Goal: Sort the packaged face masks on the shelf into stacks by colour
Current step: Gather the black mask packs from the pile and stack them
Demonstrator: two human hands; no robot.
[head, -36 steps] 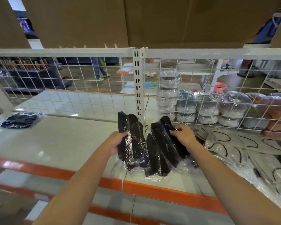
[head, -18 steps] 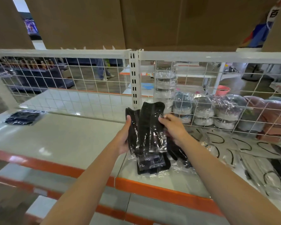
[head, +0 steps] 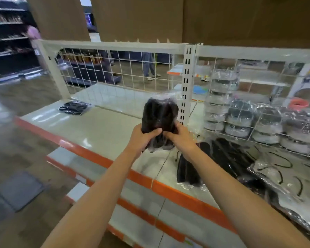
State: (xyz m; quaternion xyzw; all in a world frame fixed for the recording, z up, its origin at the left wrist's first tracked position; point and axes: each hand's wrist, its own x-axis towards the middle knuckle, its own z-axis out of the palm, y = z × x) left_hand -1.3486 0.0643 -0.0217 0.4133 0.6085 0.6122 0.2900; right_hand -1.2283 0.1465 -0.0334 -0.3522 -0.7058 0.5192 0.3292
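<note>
Black face masks in clear plastic packets (head: 159,119), bundled upright: gripped at the lower end by left hand (head: 143,138) and right hand (head: 180,138), above the cream shelf (head: 100,129), probably bound for the far-left black packet (head: 73,107).

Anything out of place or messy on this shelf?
Yes: the packs on the right lie in a loose, overlapping heap, not stacks. One black pack sits alone far left. Both hands, left and right, grip a black bundle.
</note>
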